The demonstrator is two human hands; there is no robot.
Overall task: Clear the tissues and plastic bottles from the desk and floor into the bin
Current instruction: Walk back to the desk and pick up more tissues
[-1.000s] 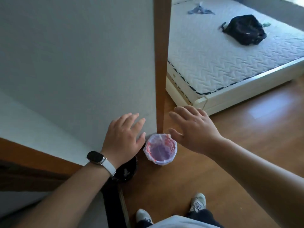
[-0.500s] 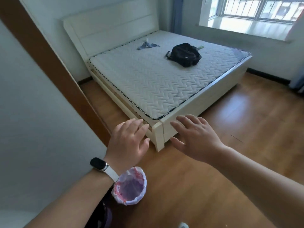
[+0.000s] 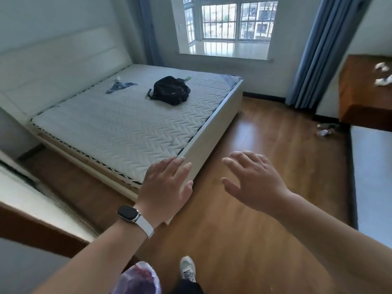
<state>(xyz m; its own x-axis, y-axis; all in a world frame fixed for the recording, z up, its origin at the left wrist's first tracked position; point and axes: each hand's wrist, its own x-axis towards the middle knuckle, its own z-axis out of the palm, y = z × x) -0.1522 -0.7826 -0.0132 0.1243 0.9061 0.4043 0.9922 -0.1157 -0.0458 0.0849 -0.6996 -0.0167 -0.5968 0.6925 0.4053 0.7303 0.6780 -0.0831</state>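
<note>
Both hands are held out in front of me, palms down, fingers spread and empty. My left hand [image 3: 164,187], with a dark watch on its wrist, hovers before the bed's near corner. My right hand [image 3: 254,183] hangs over the wooden floor. The bin [image 3: 136,279], lined with a pinkish plastic bag, sits at the bottom edge beside my left forearm. White crumpled tissues [image 3: 382,78] lie on the brown desk [image 3: 360,102] at the far right. On the floor below the desk lies crumpled litter [image 3: 325,130], blurred, possibly a bottle and a tissue.
A white bed [image 3: 207,132] with a bare mattress fills the left and middle; a black backpack [image 3: 169,90] and a bluish cloth [image 3: 119,85] lie on it. Blue curtains [image 3: 314,52] flank the window. A grey-white surface [image 3: 373,172] edges the right. My shoe [image 3: 187,269] shows below.
My view has swung up and to the right, from the bin by the wall to the whole room. The desk and floor litter came into view. Both hands stay spread and empty.
</note>
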